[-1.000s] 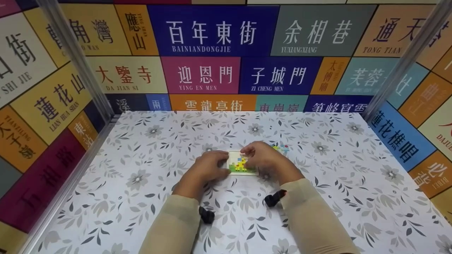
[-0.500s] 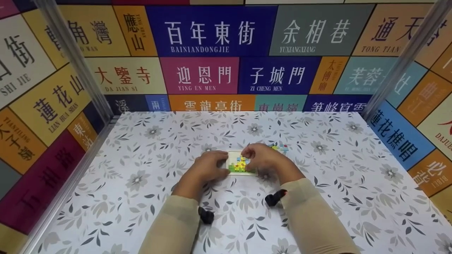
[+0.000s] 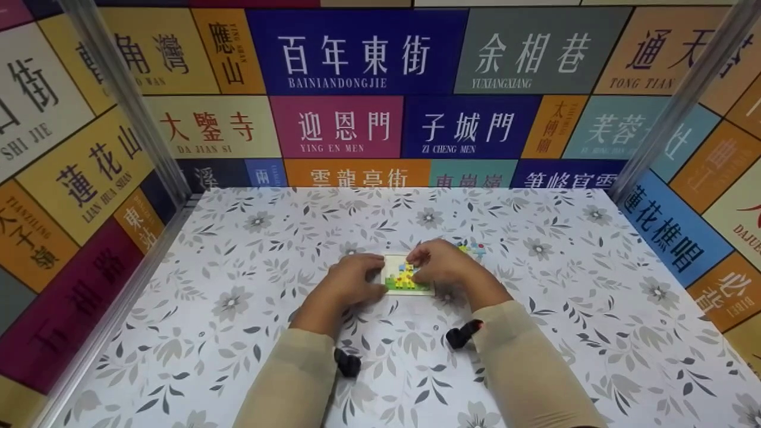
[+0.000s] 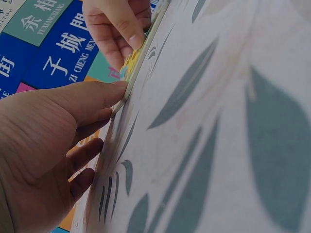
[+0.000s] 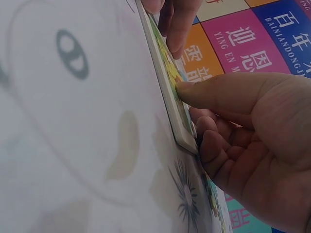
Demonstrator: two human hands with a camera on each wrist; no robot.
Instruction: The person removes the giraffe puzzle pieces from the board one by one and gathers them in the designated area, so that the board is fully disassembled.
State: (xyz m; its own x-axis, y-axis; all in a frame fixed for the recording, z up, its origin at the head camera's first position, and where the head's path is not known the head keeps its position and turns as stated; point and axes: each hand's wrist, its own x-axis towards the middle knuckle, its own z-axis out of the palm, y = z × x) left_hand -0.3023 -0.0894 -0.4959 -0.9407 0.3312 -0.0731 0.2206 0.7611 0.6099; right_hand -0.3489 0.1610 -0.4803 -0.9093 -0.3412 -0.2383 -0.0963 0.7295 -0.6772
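A small pale puzzle tray [image 3: 392,261] lies on the table, with yellow, green and blue pieces [image 3: 403,280] across its lower and middle part. My left hand [image 3: 354,280] grips the tray's left side, thumb at the near corner, fingers at the far one. Over the right part is my right hand [image 3: 446,264], fingers curled. In the right wrist view its thumb [image 5: 192,92] presses on the pieces, index finger behind; it seems to pinch a piece, mostly hidden. The left wrist view shows my left thumb [image 4: 114,90] against the tray edge.
Loose colored pieces [image 3: 472,249] lie just beyond my right hand, partly hidden by it. A floral-patterned cloth [image 3: 238,255] covers the table. Behind stands a wall of colored signs [image 3: 357,53], with clear upright edges at both sides.
My right hand has shifted slightly over the tray, and the blue and yellow patches by its fingertips look a little different. My left hand and the tray have stayed in place.
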